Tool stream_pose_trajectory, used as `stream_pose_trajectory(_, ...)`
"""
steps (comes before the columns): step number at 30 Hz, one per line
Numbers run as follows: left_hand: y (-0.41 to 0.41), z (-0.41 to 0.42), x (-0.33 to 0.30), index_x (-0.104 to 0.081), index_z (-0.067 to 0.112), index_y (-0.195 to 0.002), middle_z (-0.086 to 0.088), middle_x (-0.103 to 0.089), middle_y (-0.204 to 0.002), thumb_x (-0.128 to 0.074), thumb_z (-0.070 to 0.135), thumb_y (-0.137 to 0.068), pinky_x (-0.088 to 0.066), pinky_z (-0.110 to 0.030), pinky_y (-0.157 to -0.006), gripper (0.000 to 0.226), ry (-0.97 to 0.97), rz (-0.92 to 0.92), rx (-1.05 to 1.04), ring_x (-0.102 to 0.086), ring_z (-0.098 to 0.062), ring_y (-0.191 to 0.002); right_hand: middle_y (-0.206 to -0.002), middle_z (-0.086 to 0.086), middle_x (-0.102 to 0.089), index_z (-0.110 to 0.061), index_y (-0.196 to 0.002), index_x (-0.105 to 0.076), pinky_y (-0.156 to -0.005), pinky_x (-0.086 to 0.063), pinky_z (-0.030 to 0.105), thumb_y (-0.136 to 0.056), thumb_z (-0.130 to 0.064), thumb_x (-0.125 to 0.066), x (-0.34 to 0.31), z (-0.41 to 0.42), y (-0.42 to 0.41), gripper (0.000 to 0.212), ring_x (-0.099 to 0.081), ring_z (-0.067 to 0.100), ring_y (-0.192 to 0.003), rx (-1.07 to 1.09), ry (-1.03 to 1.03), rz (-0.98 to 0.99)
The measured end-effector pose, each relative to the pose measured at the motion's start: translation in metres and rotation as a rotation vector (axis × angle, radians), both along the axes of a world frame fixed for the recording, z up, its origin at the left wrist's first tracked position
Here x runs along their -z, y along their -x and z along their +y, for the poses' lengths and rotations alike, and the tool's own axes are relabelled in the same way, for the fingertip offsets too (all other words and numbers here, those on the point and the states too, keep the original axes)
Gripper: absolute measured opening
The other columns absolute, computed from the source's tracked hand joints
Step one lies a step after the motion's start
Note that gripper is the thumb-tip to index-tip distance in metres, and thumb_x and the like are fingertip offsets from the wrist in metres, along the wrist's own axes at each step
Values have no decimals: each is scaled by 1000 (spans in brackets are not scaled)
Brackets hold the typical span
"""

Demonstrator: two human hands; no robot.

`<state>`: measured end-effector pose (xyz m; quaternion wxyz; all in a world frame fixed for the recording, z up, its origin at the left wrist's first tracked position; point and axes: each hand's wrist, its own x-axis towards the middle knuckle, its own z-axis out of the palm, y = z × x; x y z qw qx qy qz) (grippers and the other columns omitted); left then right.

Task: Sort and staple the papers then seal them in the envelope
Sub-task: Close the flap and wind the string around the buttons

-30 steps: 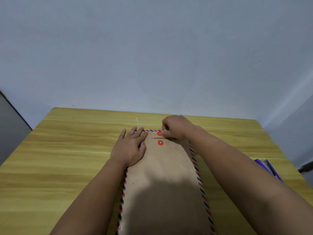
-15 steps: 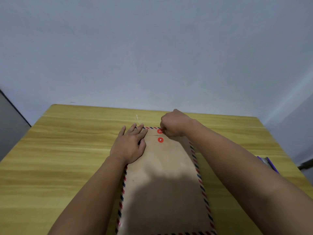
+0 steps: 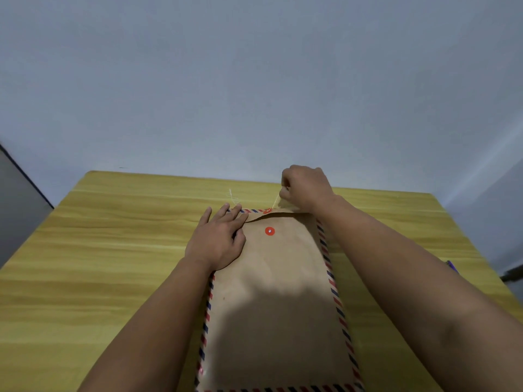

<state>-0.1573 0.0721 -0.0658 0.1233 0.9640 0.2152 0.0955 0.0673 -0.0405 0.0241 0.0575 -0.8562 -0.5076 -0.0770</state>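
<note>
I can read no writing anywhere here: the brown envelope (image 3: 277, 301) under my hands carries only its red and blue striped border and two red discs, with no words, numbers or brand.

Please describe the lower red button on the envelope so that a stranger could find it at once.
On the yellow wooden table lies a brown paper envelope with a red-and-blue striped border. The lower round red button sits on its body below the flap, with no string attached.

A brown paper envelope with red-and-blue striped border (image 3: 280, 301) lies on the yellow wooden table (image 3: 99, 250). The left hand (image 3: 216, 241) presses it flat. The right hand (image 3: 307, 188) pinches a thin pale string (image 3: 275, 201) near the far edge.
</note>
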Motion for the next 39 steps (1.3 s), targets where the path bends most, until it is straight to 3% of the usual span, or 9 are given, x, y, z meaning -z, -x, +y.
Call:
stream_pose_trajectory(7,0,0,-1,-35,35,-158,11,-26,-168,-23,41,-95,-5,-46,-129,64,2,8,4,-12,-12,-158,-89,-11,-72,-20,-84,-69,-77,-56,34,-85,-26,-67,-15,-7,3,7,-67,13,-87,246,-571,498)
stream_pose_trajectory(13,0,0,-1,-33,35,-159,10,-27,-168,-24,40,-97,-5,-47,-129,63,4,14,-2,-12,-12,-158,-92,1,-80,-15,-86,-69,-86,-58,33,-94,-14,-63,-40,-4,10,10,-75,19,-94,284,-942,1030)
stream_pose_trajectory(17,0,0,-1,-34,34,-159,10,-26,-168,-24,40,-97,-6,-47,-129,63,-1,20,-3,-13,-13,-158,-66,4,-53,-13,-95,-61,-65,-58,34,-101,-10,-60,-44,-11,14,7,-56,18,-56,172,-940,1564)
stream_pose_trajectory(21,-1,1,1,-37,35,-157,10,-29,-167,-24,41,-96,-7,-47,-129,63,-14,15,-5,-15,-13,-158,-71,-6,-59,-11,-91,-73,-47,-39,20,-95,-13,-68,-18,-17,18,6,-46,5,-45,100,-360,1035)
stream_pose_trajectory(23,-1,1,2,-38,35,-157,10,-30,-167,-24,41,-95,-7,-48,-129,63,-11,9,-7,-17,-13,-157,-76,-13,-64,-11,-94,-78,-57,-40,19,-89,-18,-75,-6,-20,22,10,-56,-3,-57,22,-142,765)
stream_pose_trajectory(26,-1,0,1,-37,36,-157,9,-29,-167,-23,42,-95,-7,-48,-129,64,-9,17,-7,-16,-14,-157,-83,-11,-67,-17,-96,-82,-68,-44,25,-87,-23,-75,8,-27,30,13,-61,9,-81,-25,86,510)
stream_pose_trajectory(31,0,2,-2,-31,41,-159,7,-18,-171,-24,37,-97,-3,-58,-126,63,-53,29,50,-9,-22,-159,-86,-5,-68,-19,-79,-71,-62,-45,31,-92,-19,-59,23,-43,32,17,-64,22,-86,-38,146,270)
stream_pose_trajectory(34,-4,4,-7,-29,40,-160,5,-17,-172,-11,35,-92,2,-65,-123,70,-134,76,201,-10,-26,-159,-94,-2,-71,-21,-89,-70,-69,-54,37,-95,-21,-53,25,-50,34,18,-64,26,-89,-48,148,197)
stream_pose_trajectory(39,-13,8,-7,-30,37,-160,5,-23,-170,-33,18,-101,-6,-54,-127,62,-63,152,260,-14,-24,-159,-95,-1,-75,-23,-101,-71,-70,-52,35,-97,-27,-56,31,-58,39,15,-66,26,-91,-55,81,229)
